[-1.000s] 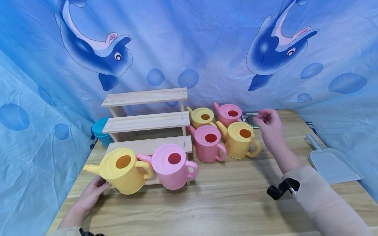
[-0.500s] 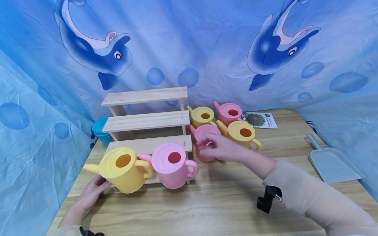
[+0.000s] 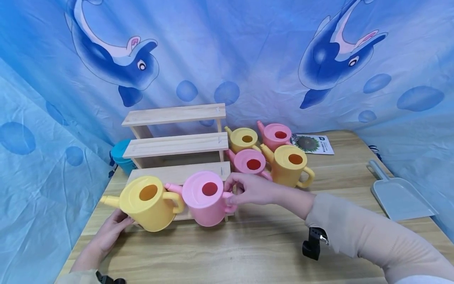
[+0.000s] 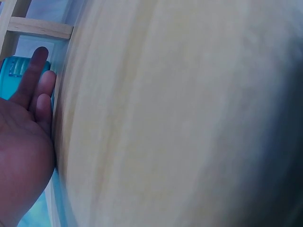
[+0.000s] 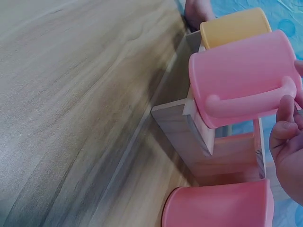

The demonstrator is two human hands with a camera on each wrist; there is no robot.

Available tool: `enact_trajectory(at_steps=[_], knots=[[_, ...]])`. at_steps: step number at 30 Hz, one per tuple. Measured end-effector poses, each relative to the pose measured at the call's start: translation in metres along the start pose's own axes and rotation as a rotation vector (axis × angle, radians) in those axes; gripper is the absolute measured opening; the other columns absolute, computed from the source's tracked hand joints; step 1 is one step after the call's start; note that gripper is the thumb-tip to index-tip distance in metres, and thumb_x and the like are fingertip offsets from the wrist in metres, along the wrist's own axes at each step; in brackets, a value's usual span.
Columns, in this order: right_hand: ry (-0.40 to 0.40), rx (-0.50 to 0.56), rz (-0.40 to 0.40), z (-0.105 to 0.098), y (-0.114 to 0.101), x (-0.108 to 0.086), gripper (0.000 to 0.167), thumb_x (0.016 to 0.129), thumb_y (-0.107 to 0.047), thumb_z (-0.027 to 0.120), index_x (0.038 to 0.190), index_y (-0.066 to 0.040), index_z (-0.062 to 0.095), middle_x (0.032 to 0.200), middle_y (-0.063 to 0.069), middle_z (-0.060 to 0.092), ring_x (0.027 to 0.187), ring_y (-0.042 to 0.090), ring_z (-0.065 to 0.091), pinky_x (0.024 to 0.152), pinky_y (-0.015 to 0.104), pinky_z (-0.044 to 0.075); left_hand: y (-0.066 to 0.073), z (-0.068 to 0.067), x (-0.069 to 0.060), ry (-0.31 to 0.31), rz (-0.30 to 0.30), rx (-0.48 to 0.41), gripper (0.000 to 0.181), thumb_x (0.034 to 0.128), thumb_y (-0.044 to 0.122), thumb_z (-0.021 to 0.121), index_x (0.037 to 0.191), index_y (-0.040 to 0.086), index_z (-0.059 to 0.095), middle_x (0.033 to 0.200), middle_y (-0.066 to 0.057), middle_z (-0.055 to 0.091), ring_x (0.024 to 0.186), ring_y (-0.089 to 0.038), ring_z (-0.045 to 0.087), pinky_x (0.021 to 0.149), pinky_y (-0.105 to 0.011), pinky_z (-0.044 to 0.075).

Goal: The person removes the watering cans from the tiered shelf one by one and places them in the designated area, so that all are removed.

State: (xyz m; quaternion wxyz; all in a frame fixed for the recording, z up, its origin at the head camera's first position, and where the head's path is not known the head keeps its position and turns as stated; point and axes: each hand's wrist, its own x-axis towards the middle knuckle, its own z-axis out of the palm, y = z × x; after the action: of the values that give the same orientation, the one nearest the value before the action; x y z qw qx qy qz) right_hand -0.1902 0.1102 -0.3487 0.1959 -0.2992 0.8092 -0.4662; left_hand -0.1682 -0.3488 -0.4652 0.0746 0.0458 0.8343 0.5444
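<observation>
A pale pink plastic watering can (image 3: 202, 209) stands upright on the front, lowest board of a stepped shelf of light bare wood (image 3: 177, 145), its spout pointing left and slightly up, its looped handle to the right, so its long axis from spout to handle runs along the board. The right hand (image 3: 252, 189) reaches in from the right, forearm nearly level, wrist just beyond the handle; its thumb and curled fingers close loosely about that handle, leaving little gap. Left of the can, a yellow plastic watering can (image 3: 152, 213) stands upright on the same board, spout likewise leftward, its handle just beside the pink spout. The left hand (image 3: 110, 232) rests low at the shelf's left end, forearm rising from the bottom left corner, its visible fingers fairly straight; it touches the wood, and no can is in its hold. Right of the shelf, four pink and yellow watering cans (image 3: 288, 171) sit close together on a wood-grain table (image 3: 220, 252), spouts pointing left and away from the person.
</observation>
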Motion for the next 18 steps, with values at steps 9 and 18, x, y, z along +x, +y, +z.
enact_trajectory(at_steps=[9,18], knots=[[0.018,-0.021,-0.006,0.0044,0.0038,0.0017,0.029,0.081,-0.028,0.074,0.102,-0.020,0.056,0.086,0.000,0.059,0.071,0.018,0.054,0.062,0.028,0.047,-0.0002,0.0004,0.0002,0.002,0.013,-0.005,0.049,0.0987,0.017,0.049,0.143,0.007,0.029,0.113,0.030,0.044,0.104,0.013,0.040,0.082,-0.009,0.034],[0.029,0.011,-0.003,0.0080,0.0033,0.0016,0.028,0.081,-0.024,0.075,0.100,-0.018,0.055,0.085,0.000,0.060,0.072,0.018,0.054,0.061,0.028,0.047,-0.0002,0.0004,0.0007,0.009,-0.011,-0.003,0.047,0.0986,0.019,0.049,0.141,0.010,0.032,0.111,0.026,0.045,0.103,0.010,0.041,0.082,-0.010,0.035]])
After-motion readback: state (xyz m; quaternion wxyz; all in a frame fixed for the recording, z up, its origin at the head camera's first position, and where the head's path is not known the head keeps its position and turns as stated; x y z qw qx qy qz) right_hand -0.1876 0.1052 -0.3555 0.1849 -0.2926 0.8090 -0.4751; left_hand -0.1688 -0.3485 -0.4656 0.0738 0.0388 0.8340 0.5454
